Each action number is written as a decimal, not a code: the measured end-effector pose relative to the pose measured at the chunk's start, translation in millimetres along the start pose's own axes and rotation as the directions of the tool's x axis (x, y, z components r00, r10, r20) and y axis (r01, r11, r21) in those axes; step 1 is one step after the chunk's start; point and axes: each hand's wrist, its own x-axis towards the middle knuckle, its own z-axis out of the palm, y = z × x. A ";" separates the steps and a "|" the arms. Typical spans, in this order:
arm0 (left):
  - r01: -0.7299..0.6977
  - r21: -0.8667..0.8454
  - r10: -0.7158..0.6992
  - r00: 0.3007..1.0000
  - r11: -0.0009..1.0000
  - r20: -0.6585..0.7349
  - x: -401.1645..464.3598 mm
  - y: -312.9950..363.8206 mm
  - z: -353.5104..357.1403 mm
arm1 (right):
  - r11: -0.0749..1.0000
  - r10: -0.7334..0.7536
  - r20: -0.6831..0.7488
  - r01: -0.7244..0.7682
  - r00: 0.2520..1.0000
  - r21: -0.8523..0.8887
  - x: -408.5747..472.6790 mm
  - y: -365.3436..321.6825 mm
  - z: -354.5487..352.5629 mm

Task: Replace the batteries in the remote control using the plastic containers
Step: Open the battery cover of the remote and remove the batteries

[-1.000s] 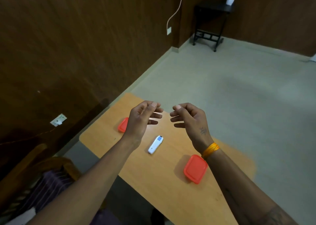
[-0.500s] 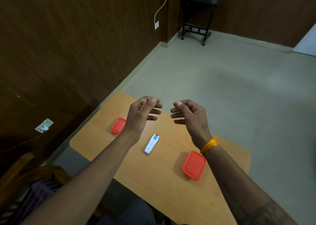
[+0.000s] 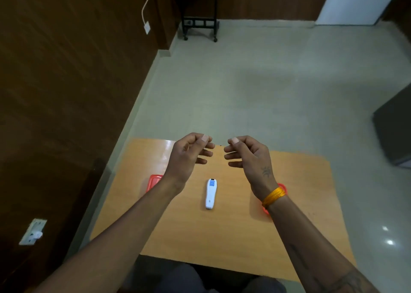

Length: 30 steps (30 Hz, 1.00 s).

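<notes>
From the head view we see the white remote control (image 3: 210,193) lying flat near the middle of the wooden table (image 3: 200,232), long axis running twelve to six, its blue-labelled end pointing to twelve o'clock, away from us. Both hands hover above the table's far half, palms facing each other, fingers loosely curled and holding nothing. Our left hand (image 3: 189,154) sits at eleven o'clock from the remote, our right hand (image 3: 248,155) at one o'clock, fingertips near one another but apart. An orange band (image 3: 274,196) circles the right wrist. One red container (image 3: 152,181) peeks out at nine o'clock from the remote, partly behind the left forearm; the other red container (image 3: 283,187) lies at three o'clock, mostly hidden under the right wrist. Bare tabletop lies open around the remote and towards the near edge at six. Grey floor (image 3: 255,92) stretches beyond the far edge, dark wood wall (image 3: 66,70) to the left.
</notes>
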 end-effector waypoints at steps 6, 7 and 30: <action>0.024 0.094 -0.037 0.990 0.995 0.137 22.9 -25.9 -38.4 | 1.000 0.023 -0.091 -0.025 0.996 -0.018 -6.0 25.0 25.9; 0.026 0.099 -0.040 0.990 0.995 0.137 26.0 -31.9 -41.7 | 0.999 0.030 -0.096 -0.032 0.995 -0.021 -5.4 30.1 27.9; 0.106 0.060 -0.106 0.994 0.993 -0.006 121.1 -412.8 -23.6 | 0.994 0.088 -0.061 -0.092 0.994 -0.063 110.3 394.7 28.1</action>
